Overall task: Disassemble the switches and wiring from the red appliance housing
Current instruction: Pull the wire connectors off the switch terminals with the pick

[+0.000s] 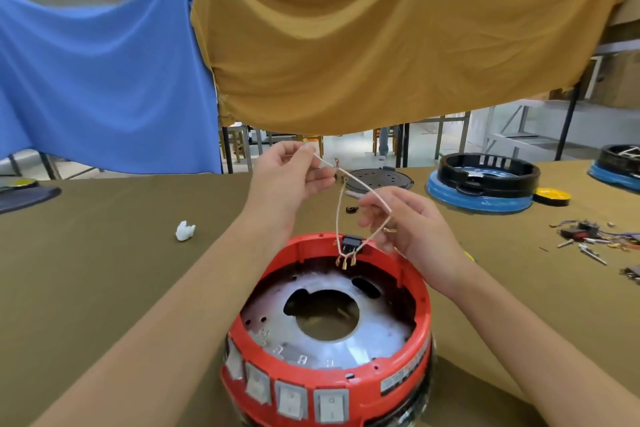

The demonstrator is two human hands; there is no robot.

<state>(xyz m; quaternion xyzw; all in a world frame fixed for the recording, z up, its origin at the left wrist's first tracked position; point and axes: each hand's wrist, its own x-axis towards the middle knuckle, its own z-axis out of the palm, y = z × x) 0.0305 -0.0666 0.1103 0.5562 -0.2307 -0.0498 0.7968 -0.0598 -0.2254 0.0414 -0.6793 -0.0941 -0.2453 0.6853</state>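
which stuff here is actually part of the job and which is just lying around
Part of the job:
- red housing
- white wire, pinched by left hand and right hand
- black switch on the far rim
- white rocker switches on the near side

Lying about:
- blue-and-black housing
- yellow disc
- white scrap
- loose wire pile

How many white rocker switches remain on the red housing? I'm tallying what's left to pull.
4 show, in a row along the near rim of the red plastic appliance housing: far left, next, then, and rightmost. Others may be hidden.
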